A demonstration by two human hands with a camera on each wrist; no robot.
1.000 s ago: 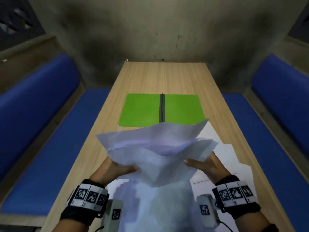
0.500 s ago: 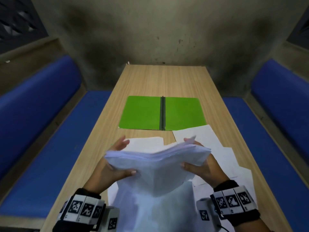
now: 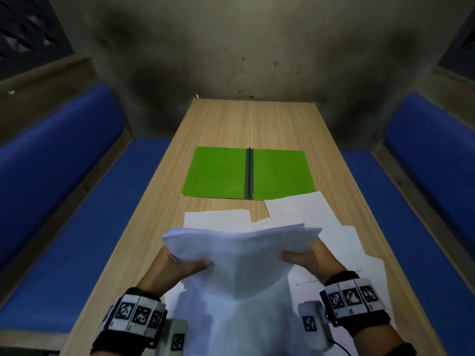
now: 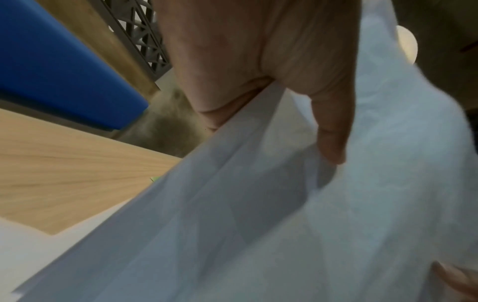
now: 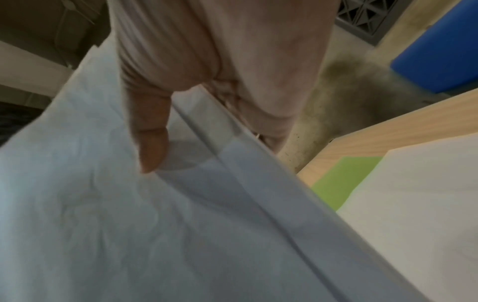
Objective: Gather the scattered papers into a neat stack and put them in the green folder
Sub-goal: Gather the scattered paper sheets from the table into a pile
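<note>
Bundle: since a second earlier the held stack of papers (image 3: 241,242) had dropped from in front of the folder to low over the table, and its splayed top edges had drawn closer together.
Meaning: squaring looked underway but unfinished; the sheets were bowed and unevenly aligned.
Table (image 3: 226,124): long, pale wood grain, matte.
Green folder (image 3: 216,173): lying open and flat beyond the bundle, two bright green panels with a dark spine, nothing on it.
Loose sheets (image 3: 316,222): thin white paper overlapping on the table, one corner touching the folder's right panel, so gathering remained.
Left hand (image 3: 180,265): clasped the bundle's left edge, thumb on the near face, fingers behind.
Right hand (image 3: 305,258): clasped the right edge likewise.
Benches (image 3: 64,176): blue, padded, smooth.
</note>
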